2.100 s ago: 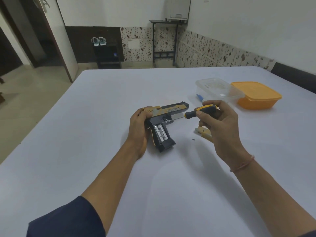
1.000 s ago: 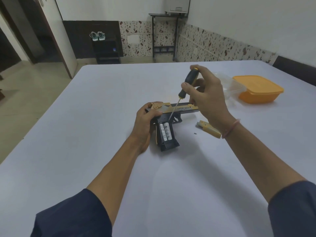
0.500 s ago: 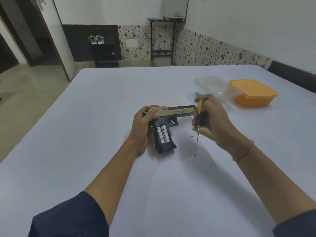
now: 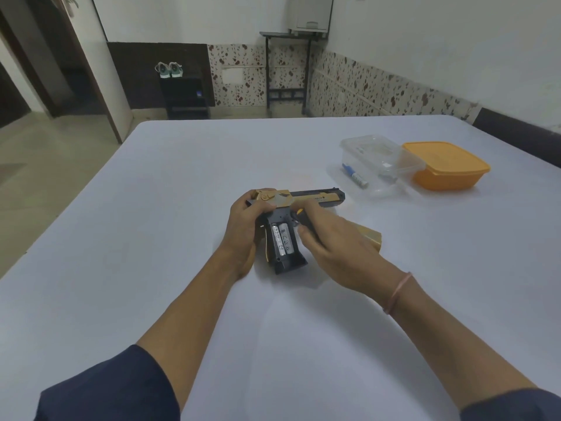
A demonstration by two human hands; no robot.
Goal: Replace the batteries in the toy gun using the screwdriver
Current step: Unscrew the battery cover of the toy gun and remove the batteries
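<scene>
The black and gold toy gun [image 4: 315, 198] lies on its side on the white table [image 4: 151, 238]. Its grip compartment is uncovered and shows two silver batteries [image 4: 281, 242]. My left hand [image 4: 243, 226] grips the rear of the gun. My right hand [image 4: 331, 244] reaches over the trigger area with its fingertips beside the batteries. It holds the screwdriver [image 4: 300, 211], of which only the yellow and black handle end shows. The gold battery cover [image 4: 371, 238] lies on the table behind my right hand.
A clear plastic box [image 4: 376, 156] stands at the back right with a blue and white battery [image 4: 355, 177] seen through its front. An orange lidded container [image 4: 446, 165] stands right of it. The table's left edge runs diagonally, with floor beyond.
My right hand has moved left from beside the barrel to the gun's grip. The screwdriver shaft that pointed down at the table is now hidden under the hand. My left hand stays in place.
</scene>
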